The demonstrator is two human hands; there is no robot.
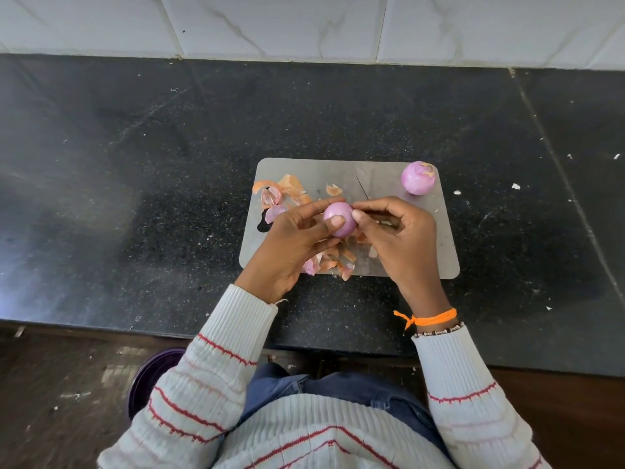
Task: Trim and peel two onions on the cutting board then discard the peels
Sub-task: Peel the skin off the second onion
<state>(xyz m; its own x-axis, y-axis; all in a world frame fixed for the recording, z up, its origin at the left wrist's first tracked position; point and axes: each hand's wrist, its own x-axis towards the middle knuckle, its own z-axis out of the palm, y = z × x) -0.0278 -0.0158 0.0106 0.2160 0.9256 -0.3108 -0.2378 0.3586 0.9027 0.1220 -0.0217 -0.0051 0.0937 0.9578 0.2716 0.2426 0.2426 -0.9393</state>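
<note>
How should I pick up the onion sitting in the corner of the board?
Come from above and pinch the onion around its round middle. It is ball-shaped and could roll, and a bit of peel clings to its top, so the smooth sides probably give the surest hold.

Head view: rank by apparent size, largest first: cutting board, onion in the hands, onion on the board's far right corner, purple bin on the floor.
1. cutting board
2. purple bin, partly hidden by the sleeve, so unsure
3. onion on the board and held onion: look alike; the held one is partly covered by fingers
</note>
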